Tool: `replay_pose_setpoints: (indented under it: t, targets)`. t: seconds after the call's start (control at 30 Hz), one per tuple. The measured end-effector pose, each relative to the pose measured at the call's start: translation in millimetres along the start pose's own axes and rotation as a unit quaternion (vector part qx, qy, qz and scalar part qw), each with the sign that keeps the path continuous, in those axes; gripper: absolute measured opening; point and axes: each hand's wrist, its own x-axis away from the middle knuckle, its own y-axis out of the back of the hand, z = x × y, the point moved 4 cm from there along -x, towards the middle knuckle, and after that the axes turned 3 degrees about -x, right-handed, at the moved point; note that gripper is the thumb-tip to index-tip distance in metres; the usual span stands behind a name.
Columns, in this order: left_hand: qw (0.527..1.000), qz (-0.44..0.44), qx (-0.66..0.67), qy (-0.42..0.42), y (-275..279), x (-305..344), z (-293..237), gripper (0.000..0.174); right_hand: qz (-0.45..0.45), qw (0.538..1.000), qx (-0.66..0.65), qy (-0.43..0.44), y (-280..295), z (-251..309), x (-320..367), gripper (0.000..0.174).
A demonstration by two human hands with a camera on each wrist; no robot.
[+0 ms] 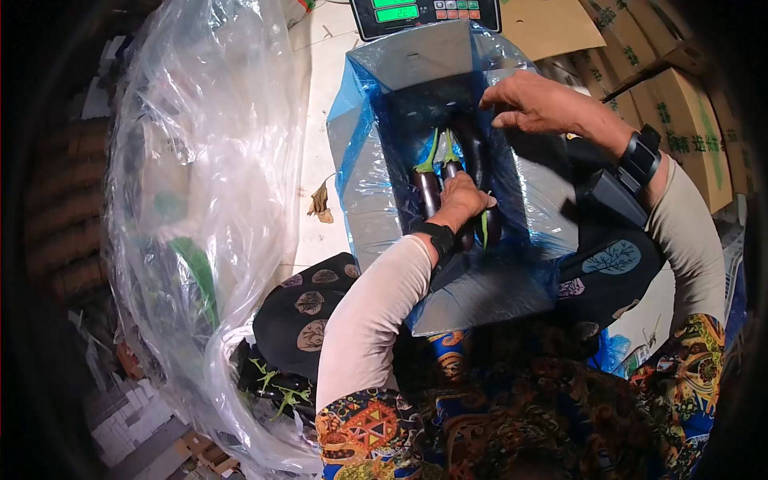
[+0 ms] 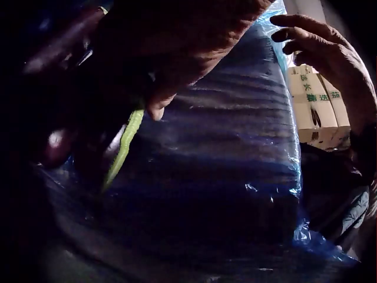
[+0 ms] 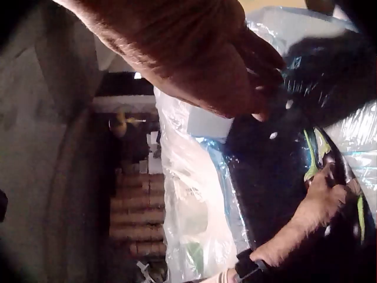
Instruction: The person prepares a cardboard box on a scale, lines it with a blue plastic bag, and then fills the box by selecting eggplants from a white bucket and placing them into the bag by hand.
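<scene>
Dark purple eggplants (image 1: 429, 196) with green stems lie lengthwise in a box lined with a blue plastic bag (image 1: 352, 132). Down inside it, my left hand (image 1: 462, 198) grips an eggplant whose green top (image 1: 450, 158) shows just beyond the fingers. A longer eggplant (image 1: 478, 152) lies along the right of it. In the left wrist view, a green stem (image 2: 125, 141) sticks out below my thumb. My right hand (image 1: 534, 102) hovers above the box's far right side, its fingers loosely bent and holding nothing.
A scale (image 1: 428, 16) with a lit green display stands beyond the box. To the left is a large clear plastic bag (image 1: 216, 144), with more eggplants (image 1: 276, 388) near its lower end. Printed cardboard boxes (image 1: 680, 132) stand at right. A dry leaf (image 1: 320, 204) lies on the floor.
</scene>
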Motion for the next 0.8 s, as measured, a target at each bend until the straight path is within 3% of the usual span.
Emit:
replay_pose_setpoints:
  t: [0.13, 0.27, 0.3, 0.4, 0.43, 0.47, 0.53, 0.63, 0.8]
  targets:
    - [0.999, 0.031, 0.011, 0.005, 5.5, 0.7, -1.0, 0.09, 0.011, 0.994, 0.09, 0.058, -10.6, 21.7, -1.1, 0.031]
    - [0.997, 0.052, 0.042, -0.029, 7.4, -0.3, 3.7, 0.086, 0.116, 0.986, 0.113, 0.023, -35.2, 37.3, 0.0, 0.026]
    - [0.996, 0.026, 0.079, -0.043, 9.1, 8.4, 3.0, 0.071, 0.119, 0.983, 0.138, 0.022, -37.1, 39.2, -1.2, 0.026]
    - [0.974, 0.118, 0.194, -0.026, -3.7, 3.2, 8.3, 0.055, 0.115, 0.972, 0.202, 0.02, -44.5, 40.6, -2.5, 0.028]
    - [0.971, 0.12, 0.208, -0.005, 0.7, 5.9, 4.7, 0.041, 0.106, 0.969, 0.22, 0.023, -44.8, 36.2, -6.2, 0.029]
    - [0.976, 0.115, 0.184, -0.011, 2.3, 5.4, 4.4, 0.039, 0.096, 0.966, 0.239, 0.028, -45.8, 34.6, -8.9, 0.029]
    - [0.971, 0.106, 0.213, 0.02, -6.5, 4.0, 9.3, 0.052, 0.097, 0.962, 0.252, 0.034, -45.5, 34.7, -11.1, 0.031]
    - [0.993, 0.004, 0.118, -0.009, -3.3, 5.3, 3.7, 0.06, 0.104, 0.959, 0.259, 0.044, -53.8, 27.6, -12.9, 0.034]
    - [0.993, 0.022, 0.117, 0.004, -3.3, 1.1, 4.8, 0.061, 0.142, 0.95, 0.277, 0.026, -67.8, 18.4, -20.3, 0.036]
